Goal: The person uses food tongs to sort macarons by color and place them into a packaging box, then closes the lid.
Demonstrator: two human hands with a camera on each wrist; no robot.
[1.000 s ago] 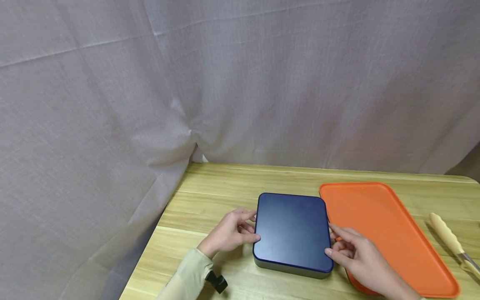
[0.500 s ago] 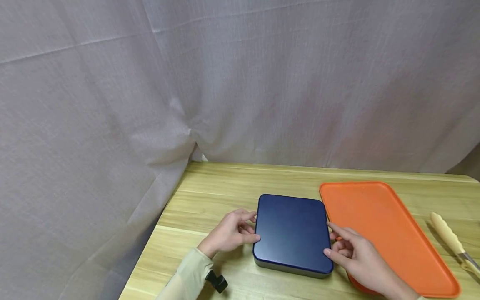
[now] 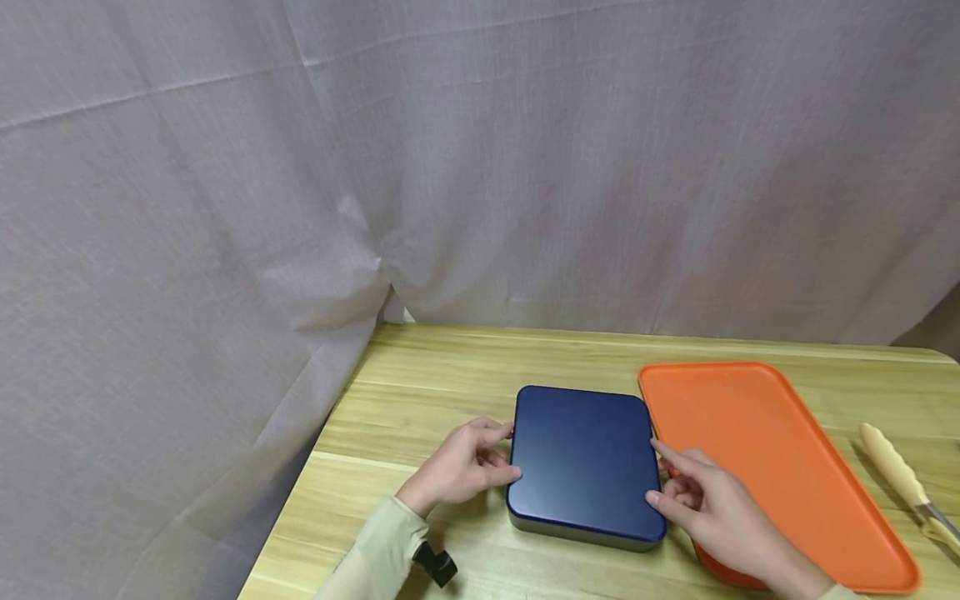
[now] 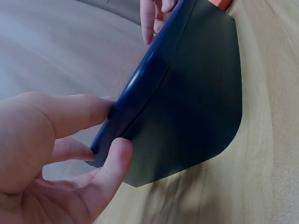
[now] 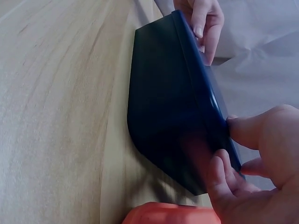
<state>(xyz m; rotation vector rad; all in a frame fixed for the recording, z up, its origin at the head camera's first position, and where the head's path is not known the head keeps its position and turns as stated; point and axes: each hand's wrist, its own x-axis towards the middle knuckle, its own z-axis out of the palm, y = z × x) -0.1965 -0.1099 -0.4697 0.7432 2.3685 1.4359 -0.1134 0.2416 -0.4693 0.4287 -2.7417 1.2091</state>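
Nearby: orange tray (image 3: 772, 450) touching blue tin (image 3: 583, 462); knife (image 3: 903, 483) farther right.

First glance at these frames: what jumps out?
A dark blue lidded box sits on the wooden table, with the left hand pinching its left edge and the right hand pinching its right edge. Right beside it lies a bright orange tray, and a cream-handled knife lies at the far right. A grey curtain fills the background.

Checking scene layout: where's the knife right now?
In the head view, the knife lies at the far right edge of the wooden table, right of the orange tray, untouched by either hand.
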